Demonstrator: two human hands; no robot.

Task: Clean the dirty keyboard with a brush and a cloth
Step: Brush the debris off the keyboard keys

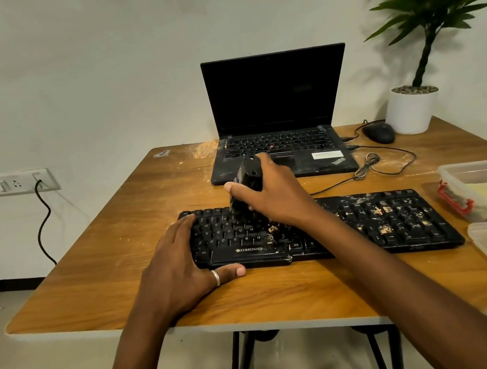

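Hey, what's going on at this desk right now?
A person is brushing a dirty keyboard. The right hand grips a black brush, bristles down on the upper-left keys. The left hand lies flat on the keyboard's left end, thumb at its front edge. Tan crumbs cover the middle and right keys, while the left keys look cleaner. A dusty laptop sits open behind.

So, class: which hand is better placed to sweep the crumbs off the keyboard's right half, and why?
The right hand: it grips the black brush, bristles on the black plastic keyboard beside the orange crumbs. The left hand lies flat on the keyboard's left end.
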